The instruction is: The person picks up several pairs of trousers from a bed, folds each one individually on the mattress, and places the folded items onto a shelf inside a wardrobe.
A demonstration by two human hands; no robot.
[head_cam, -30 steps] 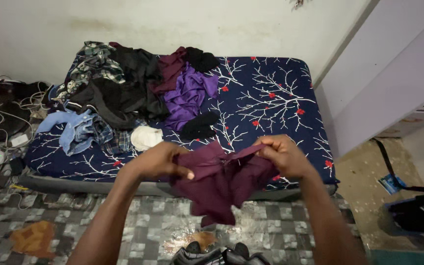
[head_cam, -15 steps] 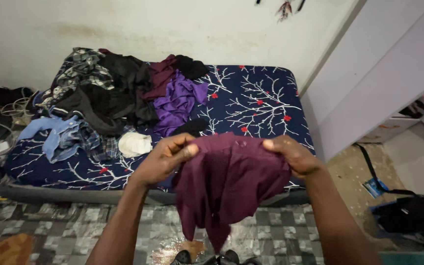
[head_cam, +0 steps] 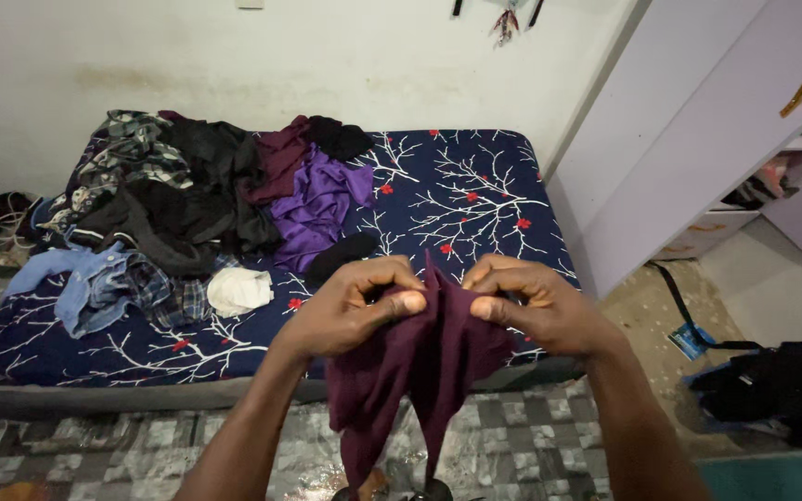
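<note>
Both of my hands grip a dark maroon garment (head_cam: 420, 366) in front of me, above the floor at the foot of a mattress. My left hand (head_cam: 355, 306) pinches its top edge with thumb and fingers. Close beside it, my right hand (head_cam: 531, 306) pinches the same edge, so the cloth bunches between them and hangs down in folds. The mattress (head_cam: 475, 186) has a navy sheet with white branches and red flowers.
A heap of clothes (head_cam: 197, 186) covers the mattress's left half: black, purple, plaid, blue denim and a white piece. A pale wardrobe with an open door (head_cam: 698, 139) stands at the right. A black bag (head_cam: 772, 390) lies on the floor right. Cables lie at the far left.
My hands have come together from being spread apart, gathering the maroon garment's top edge into a narrow bunch. The view has tilted up slightly.
</note>
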